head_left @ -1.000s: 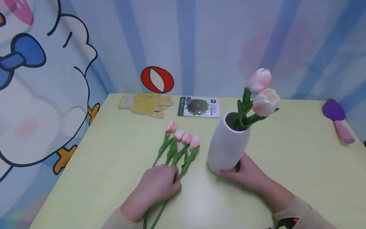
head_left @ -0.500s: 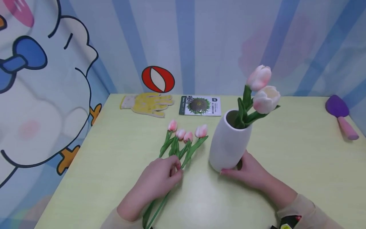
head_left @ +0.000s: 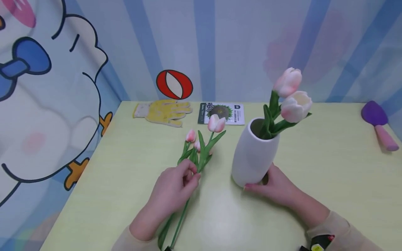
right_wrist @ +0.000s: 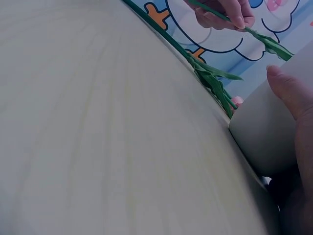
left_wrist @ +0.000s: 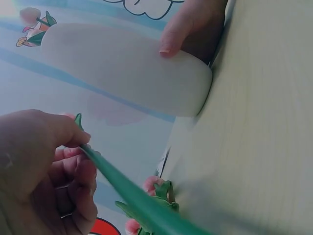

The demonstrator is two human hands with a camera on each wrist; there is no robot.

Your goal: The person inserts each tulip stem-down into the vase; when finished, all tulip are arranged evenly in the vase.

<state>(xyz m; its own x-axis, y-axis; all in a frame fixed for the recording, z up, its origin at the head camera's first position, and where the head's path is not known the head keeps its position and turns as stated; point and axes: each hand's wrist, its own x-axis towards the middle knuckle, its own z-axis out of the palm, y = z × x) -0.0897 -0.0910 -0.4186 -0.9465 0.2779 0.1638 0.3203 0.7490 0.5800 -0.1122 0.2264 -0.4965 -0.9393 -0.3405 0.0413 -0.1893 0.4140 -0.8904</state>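
Between thumb and fingers my left hand (head_left: 172, 186) pinches the green stem (left_wrist: 122, 183) of a pink-and-white tulip (head_left: 216, 123), raised off the table. Several other tulips (head_left: 191, 136) lie beneath it, partly hidden by the hand and the raised flower. A white vase (head_left: 253, 157) stands to the right with two tulips (head_left: 296, 106) leaning out of its mouth. My right hand (head_left: 276, 190) grips the vase low down, its thumb on the near side and the other fingers hidden behind. In the right wrist view the raised stem (right_wrist: 212, 11) runs through the left hand's fingertips, apart from the vase.
A yellow glove (head_left: 164, 113) and a flat seed packet (head_left: 233, 113) lie along the back edge of the pale table (head_left: 103, 167). At the far right lies a purple trowel (head_left: 375, 113) with a pink handle. A printed cloth wall (head_left: 238, 45) closes off the back.
The left hand has picked one tulip out from the lying bunch and lifted it, its bloom rising up past the others. The right hand keeps its hold on the vase.
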